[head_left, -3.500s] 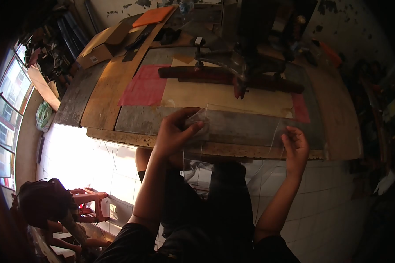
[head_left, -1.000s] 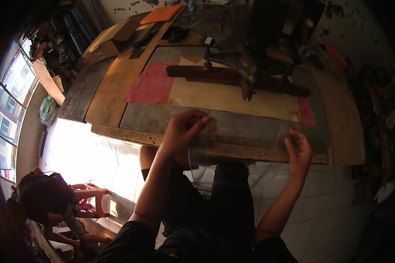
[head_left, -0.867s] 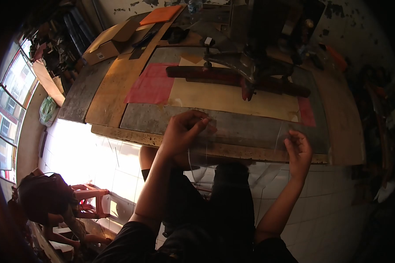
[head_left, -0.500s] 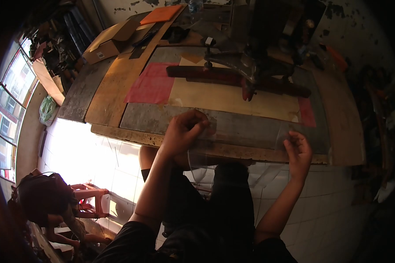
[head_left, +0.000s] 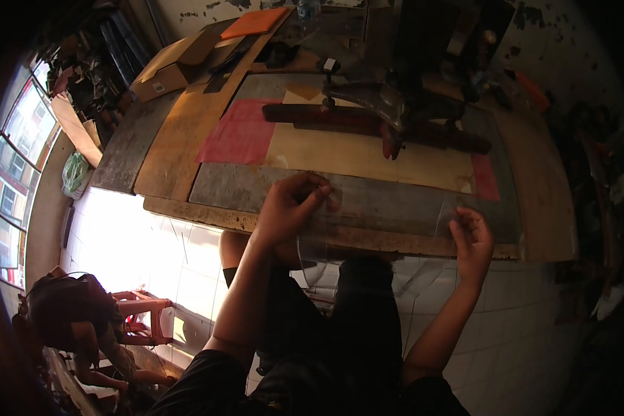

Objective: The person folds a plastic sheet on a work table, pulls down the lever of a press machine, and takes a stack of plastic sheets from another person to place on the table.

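Note:
A clear plastic sheet [head_left: 317, 253], thin and hard to see, hangs between my hands over the near edge of the table. My left hand [head_left: 291, 211] pinches its left side between thumb and fingers. At the other side, my right hand [head_left: 471, 237] has its fingers curled in, with the sheet's right edge at its fingertips. Beyond the hands, a pale yellowish sheet [head_left: 367, 158] with a red piece [head_left: 239, 132] at its left end lies on the grey metal plate [head_left: 256, 187]. A dark metal press bar [head_left: 353, 123] stands above it.
A cardboard box [head_left: 166, 69] and an orange folder [head_left: 255, 23] sit at the back left. The worn wooden table edge [head_left: 208, 213] runs in front of me. At lower left, another person [head_left: 69, 312] bends beside a red stool [head_left: 142, 319].
My hands stay almost in place, while the clear sheet between them shifts slightly. The other person at lower left has moved a little, with an arm now more in view.

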